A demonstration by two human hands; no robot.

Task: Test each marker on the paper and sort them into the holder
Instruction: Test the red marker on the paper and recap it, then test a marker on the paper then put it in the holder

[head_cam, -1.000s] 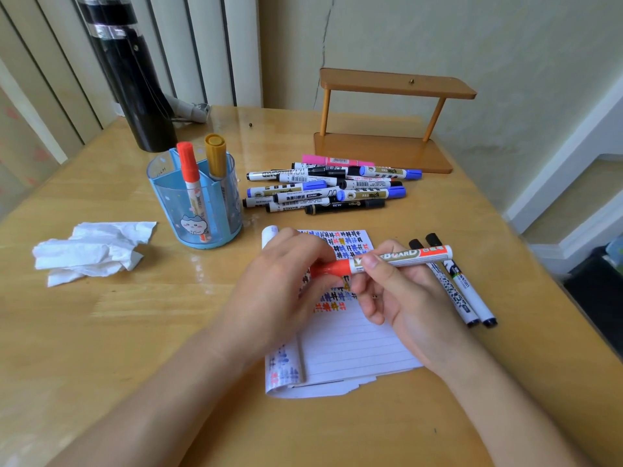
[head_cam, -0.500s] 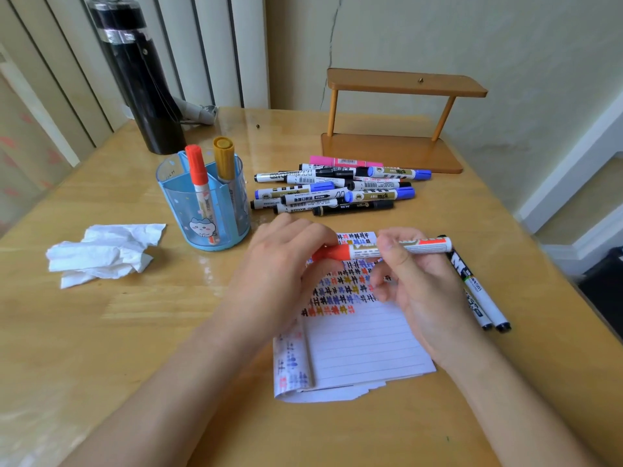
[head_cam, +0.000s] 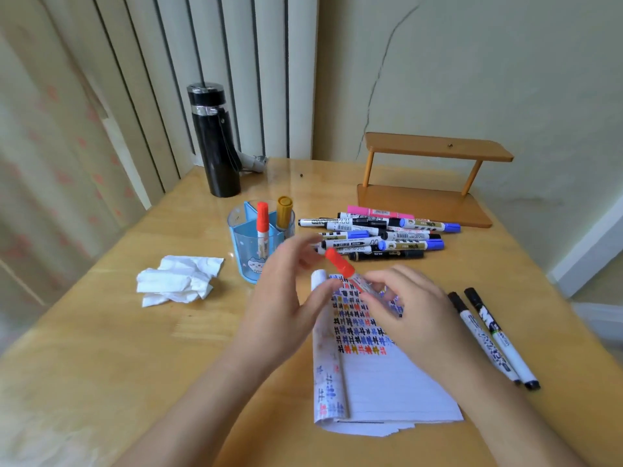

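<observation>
Near the frame's centre, the right hand grips the barrel of a red-capped marker, cap tilted up-left, while the left hand hangs half-curled beside the cap with nothing in it, probably ready to pull it for a test. The scribbled paper lies directly beneath both hands for that reason, and the blue holder stands on the bench just upper left of the left hand, within easy reach.

No print reads clearly: the labels on the markers piled toward the table's far edge are blurred, and the paper carries rows of "井"-like test marks.
</observation>
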